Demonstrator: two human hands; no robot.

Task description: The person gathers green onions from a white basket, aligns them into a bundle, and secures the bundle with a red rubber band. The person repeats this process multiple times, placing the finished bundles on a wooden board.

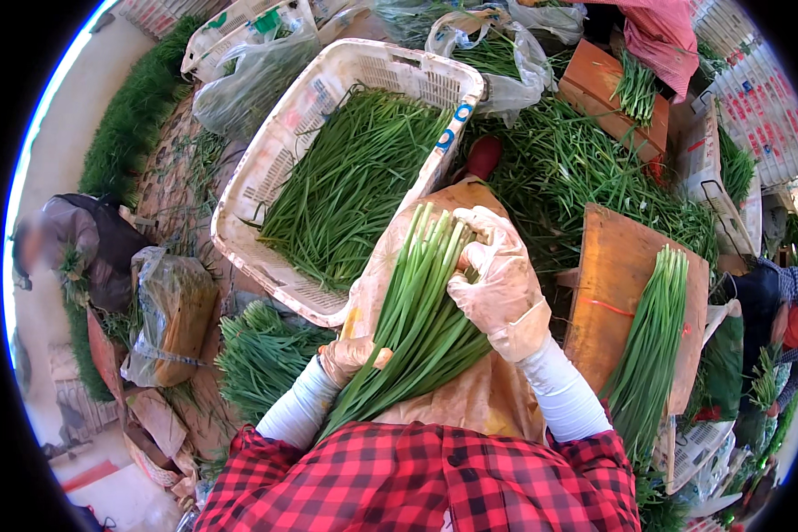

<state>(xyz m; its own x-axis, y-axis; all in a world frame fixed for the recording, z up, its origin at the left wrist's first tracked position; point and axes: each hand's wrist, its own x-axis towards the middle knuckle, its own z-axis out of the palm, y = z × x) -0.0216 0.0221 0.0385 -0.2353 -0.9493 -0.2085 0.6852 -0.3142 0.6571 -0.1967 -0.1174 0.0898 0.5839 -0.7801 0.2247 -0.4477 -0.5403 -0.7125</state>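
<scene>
Across my lap lies a loose bunch of garlic chives (415, 299), pale stem ends pointing away from me. My left hand (354, 359), in a worn glove with the thumb bare, grips the bunch near its leafy lower part. At the stem end, my gloved right hand (502, 279) has thumb and fingertips drawn together beside the stalks; whether a stem is pinched there is hidden. A stained tan apron (465, 392) covers my legs beneath the bunch. Just beyond it, a white plastic crate (239, 229) holds a heap of loose chives (366, 179).
At my right, a wooden board (598, 292) carries a gathered bundle of chives (658, 332). Loose leaves (572, 173) cover the floor ahead. Bundles (266, 359) stand at my left. A person (93, 246) works at far left; others are at right. Plastic bags (259, 86) stand behind the crate.
</scene>
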